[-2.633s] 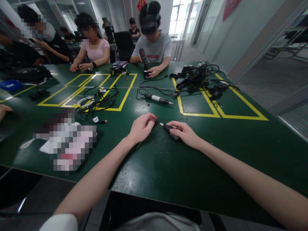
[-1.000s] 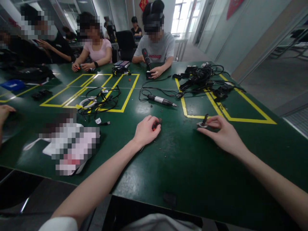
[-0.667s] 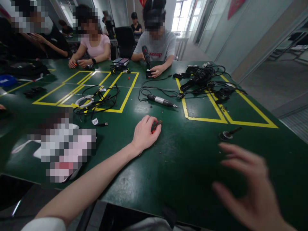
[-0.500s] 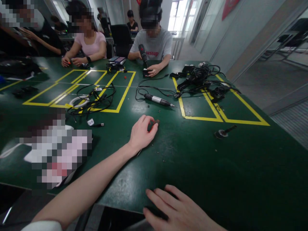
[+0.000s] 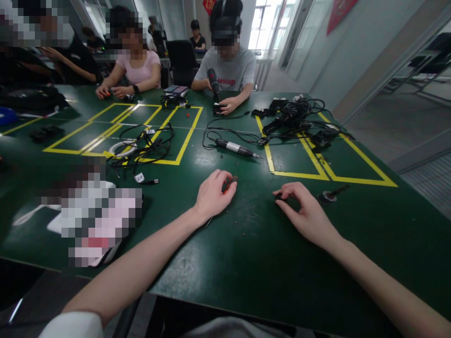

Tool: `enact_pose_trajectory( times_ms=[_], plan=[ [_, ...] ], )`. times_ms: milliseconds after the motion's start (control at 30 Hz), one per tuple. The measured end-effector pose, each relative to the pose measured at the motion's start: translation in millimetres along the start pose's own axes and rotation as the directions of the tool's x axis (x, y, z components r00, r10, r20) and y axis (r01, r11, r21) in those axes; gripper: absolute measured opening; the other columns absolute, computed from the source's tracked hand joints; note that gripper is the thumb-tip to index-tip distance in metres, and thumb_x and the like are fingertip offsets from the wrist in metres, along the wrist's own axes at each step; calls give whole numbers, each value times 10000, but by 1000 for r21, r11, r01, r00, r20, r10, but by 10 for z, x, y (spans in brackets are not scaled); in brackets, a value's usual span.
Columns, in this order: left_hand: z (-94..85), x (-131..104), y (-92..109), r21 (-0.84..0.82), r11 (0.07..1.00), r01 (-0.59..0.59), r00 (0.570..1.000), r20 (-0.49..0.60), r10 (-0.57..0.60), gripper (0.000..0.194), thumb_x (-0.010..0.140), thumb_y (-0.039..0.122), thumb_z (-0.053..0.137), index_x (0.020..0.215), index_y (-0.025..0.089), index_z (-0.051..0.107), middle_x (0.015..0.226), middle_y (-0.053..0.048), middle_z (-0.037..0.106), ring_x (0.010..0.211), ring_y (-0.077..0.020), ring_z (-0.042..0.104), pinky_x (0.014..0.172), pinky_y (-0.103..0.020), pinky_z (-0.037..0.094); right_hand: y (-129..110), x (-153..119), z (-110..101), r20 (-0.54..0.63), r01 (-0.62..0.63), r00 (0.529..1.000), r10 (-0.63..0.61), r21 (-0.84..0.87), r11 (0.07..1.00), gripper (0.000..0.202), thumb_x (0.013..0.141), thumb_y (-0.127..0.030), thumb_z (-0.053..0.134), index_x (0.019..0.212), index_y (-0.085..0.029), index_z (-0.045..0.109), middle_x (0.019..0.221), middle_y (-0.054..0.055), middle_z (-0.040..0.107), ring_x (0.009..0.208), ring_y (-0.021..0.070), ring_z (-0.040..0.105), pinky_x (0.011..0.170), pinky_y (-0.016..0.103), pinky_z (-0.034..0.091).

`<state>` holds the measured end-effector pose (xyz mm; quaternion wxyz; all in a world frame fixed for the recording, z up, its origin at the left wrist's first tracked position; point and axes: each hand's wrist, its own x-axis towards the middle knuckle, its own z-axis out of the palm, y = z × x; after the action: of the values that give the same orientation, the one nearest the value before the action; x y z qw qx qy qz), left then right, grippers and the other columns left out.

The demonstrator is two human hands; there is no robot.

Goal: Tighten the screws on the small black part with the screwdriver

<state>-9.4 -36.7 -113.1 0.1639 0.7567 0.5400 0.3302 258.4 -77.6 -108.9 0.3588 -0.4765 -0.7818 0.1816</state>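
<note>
A dark-and-orange tool (image 5: 229, 183) is gripped in the left hand (image 5: 215, 195). A small dark piece (image 5: 278, 196) is pinched by the right hand (image 5: 306, 212) over the green bench (image 5: 260, 267), where a stemmed round part (image 5: 329, 196) is seen just beside that hand.

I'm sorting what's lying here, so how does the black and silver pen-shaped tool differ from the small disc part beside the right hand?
The pen-shaped tool is clearly longer than the disc part. The tool has a silver middle and a tapered tip; the disc part has a round end and a dark stem. The tool lies farther from the person, while the disc part lies beside the right hand. Both rest on the green table.
</note>
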Motion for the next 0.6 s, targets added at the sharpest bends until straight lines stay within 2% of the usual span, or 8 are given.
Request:
enact_pose_trajectory(
  times_ms=[67, 200, 267, 300, 400, 500, 567, 600],
  plan=[
    [-1, 1, -4, -4, 1000, 5, 1000, -1, -5, 139, 988, 326, 553, 1030, 221, 634, 966, -20, 634, 817, -162, 605, 725, -295, 510, 141, 33, -17, 32, -4, 999, 6, -54, 999, 90, 971, -312, 573, 1026, -241, 570, 1114, 117, 672, 1080, 312, 700, 935, 509, 599],
    [-7, 2, -4, -8, 1000, -4, 1000, 23, 4, 145, 988, 323, 554, 1035, 218, 642, 979, -26, 651, 833, -167, 618, 743, -304, 526, 291, 38, -176, 41, 67, 997, -58, -271, 960, 370, 966, -488, 601, 1217, -215, 597, 1274, 163, 674, 1203, 357, 655, 1008, 549, 557],
    [-9, 4, -7, -3, 1000, -16, 1000, 25, 16, 138, 984, 317, 559, 1036, 222, 644, 983, -26, 656, 840, -169, 624, 753, -306, 531, 317, 76, -261, 37, 74, 997, -65, -402, 913, 437, 937, -572, 598, 1154, -195, 638, 1251, 184, 692, 1196, 385, 650, 1054, 591, 512],
    [-10, 4, -9, 1, 1000, -19, 1000, 23, 19, 134, 982, 313, 562, 1037, 224, 646, 982, -26, 657, 841, -170, 627, 756, -306, 532, 318, 103, -288, 74, 82, 996, -53, -458, 885, 472, 912, -620, 603, 1106, -193, 661, 1228, 189, 706, 1195, 403, 647, 1086, 622, 474],
    [-12, 6, -16, 7, 1000, -25, 999, 22, 25, 125, 978, 298, 567, 1032, 222, 650, 969, -22, 656, 838, -169, 633, 766, -308, 531, 272, 184, -314, 128, 37, 991, 36, -525, 850, 539, 893, -701, 559, 1042, -202, 698, 1141, 169, 753, 1139, 413, 673, 1094, 674, 431],
    [-10, 5, -18, 10, 999, -31, 999, 31, 31, 128, 980, 295, 563, 1031, 220, 654, 967, -23, 661, 843, -172, 637, 771, -313, 531, 157, 213, -391, 63, 9, 998, 28, -525, 851, 495, 913, -674, 522, 945, -215, 707, 1066, 151, 773, 1075, 391, 701, 1102, 662, 424],
    [-5, 6, -17, 4, 1000, -29, 999, 32, 29, 130, 980, 298, 564, 1034, 221, 653, 973, -23, 664, 848, -173, 639, 763, -309, 529, 81, 197, -543, -59, 7, 997, -44, -523, 853, 421, 927, -605, 524, 850, -222, 681, 1011, 146, 772, 1029, 357, 716, 1108, 599, 444],
    [-1, 8, -17, 0, 1000, -29, 999, 31, 29, 130, 981, 299, 563, 1034, 220, 652, 977, -24, 665, 854, -174, 641, 761, -307, 528, 59, 183, -643, -164, -21, 983, -77, -528, 849, 389, 928, -573, 527, 819, -224, 660, 960, 146, 768, 991, 344, 721, 1089, 573, 467]
  ],
)
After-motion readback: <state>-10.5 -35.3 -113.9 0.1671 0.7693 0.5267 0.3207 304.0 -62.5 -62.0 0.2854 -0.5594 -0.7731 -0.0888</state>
